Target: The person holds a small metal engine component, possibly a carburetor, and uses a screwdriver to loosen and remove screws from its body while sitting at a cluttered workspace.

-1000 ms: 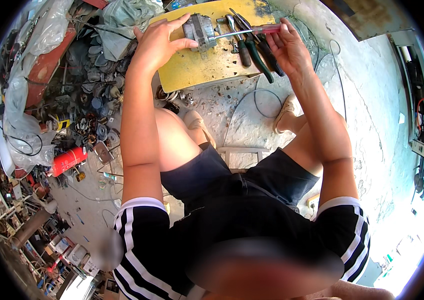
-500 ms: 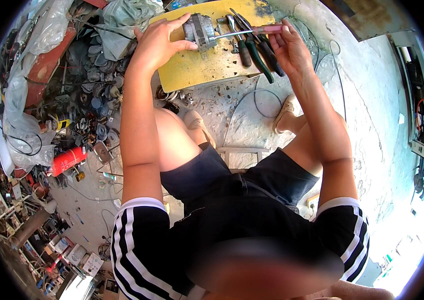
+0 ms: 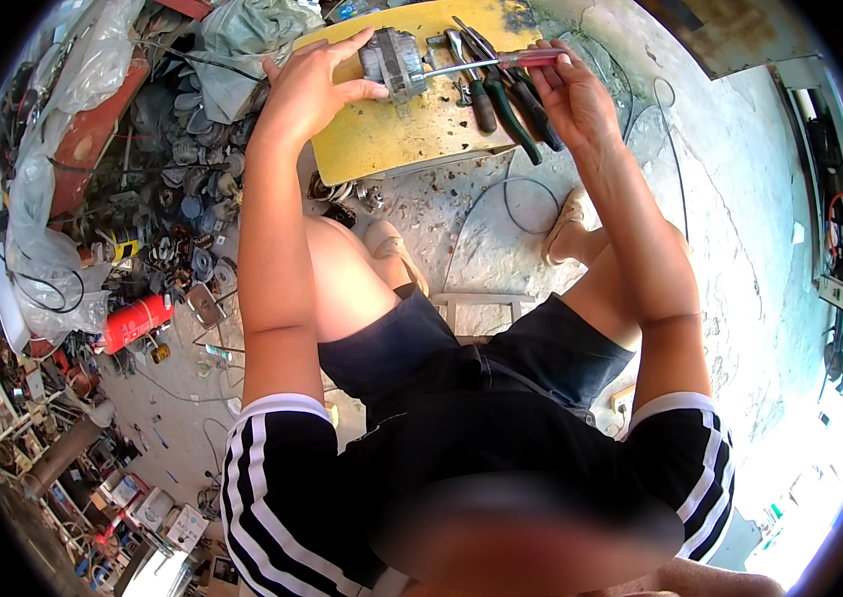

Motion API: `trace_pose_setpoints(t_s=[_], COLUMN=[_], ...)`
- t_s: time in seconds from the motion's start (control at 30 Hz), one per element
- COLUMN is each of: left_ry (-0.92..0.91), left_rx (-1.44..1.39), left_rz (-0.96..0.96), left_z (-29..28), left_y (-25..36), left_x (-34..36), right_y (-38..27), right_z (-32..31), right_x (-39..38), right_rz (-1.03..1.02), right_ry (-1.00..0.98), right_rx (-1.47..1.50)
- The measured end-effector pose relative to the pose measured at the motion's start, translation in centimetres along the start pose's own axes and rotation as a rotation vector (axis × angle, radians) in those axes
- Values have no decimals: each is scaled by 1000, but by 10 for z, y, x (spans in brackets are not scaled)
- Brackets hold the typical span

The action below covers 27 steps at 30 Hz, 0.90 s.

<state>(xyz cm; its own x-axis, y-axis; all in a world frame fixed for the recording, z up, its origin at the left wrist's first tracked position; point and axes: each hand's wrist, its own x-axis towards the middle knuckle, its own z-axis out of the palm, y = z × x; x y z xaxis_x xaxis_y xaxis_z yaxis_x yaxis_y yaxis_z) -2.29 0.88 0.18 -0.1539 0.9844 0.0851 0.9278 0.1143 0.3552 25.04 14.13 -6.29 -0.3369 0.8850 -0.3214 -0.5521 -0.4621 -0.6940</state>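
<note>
My left hand [image 3: 307,95] steadies a grey metal motor [image 3: 395,65] on a yellow board, its index finger and thumb spread along the motor's left side. In my right hand [image 3: 580,99] is a screwdriver [image 3: 529,59] with a pinkish-red handle, the fingers closed around the handle's end. Its shaft runs left, nearly level, and its tip meets the motor's right side. Beneath the screwdriver lie pliers with dark green handles [image 3: 514,124] and another dark-handled tool [image 3: 483,107].
The yellow board [image 3: 362,149] carries dark crumbs and small bits. Heaped metal parts [image 3: 197,179] and plastic bags [image 3: 93,70] crowd the left, near a red cylinder [image 3: 138,322]. A thin cable [image 3: 511,204] loops over the concrete floor. A metal cabinet [image 3: 824,199] stands at right.
The motor and the yellow board have shifted very slightly left. My right hand's fingers have rolled a little on the screwdriver handle; the tip still meets the motor.
</note>
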Motion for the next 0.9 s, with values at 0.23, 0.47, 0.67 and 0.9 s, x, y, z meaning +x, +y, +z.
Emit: trace_pose_setpoints(t_s=[0.23, 0.47, 0.67, 0.9], left_ry=[3, 16, -29, 2], left_rx=[8, 19, 15, 38], left_rz=[-3, 4, -18, 14], left_z=[1, 2, 0, 1], left_y=[-2, -2, -2, -3], left_x=[-1, -2, 0, -1], right_y=[-7, 0, -1, 5], right_z=[20, 8, 13, 0], right_x=[-16, -6, -10, -2], right_rz=[15, -17, 34, -68], right_ry=[97, -14, 114, 5], right_rx=[-134, -22, -48, -127])
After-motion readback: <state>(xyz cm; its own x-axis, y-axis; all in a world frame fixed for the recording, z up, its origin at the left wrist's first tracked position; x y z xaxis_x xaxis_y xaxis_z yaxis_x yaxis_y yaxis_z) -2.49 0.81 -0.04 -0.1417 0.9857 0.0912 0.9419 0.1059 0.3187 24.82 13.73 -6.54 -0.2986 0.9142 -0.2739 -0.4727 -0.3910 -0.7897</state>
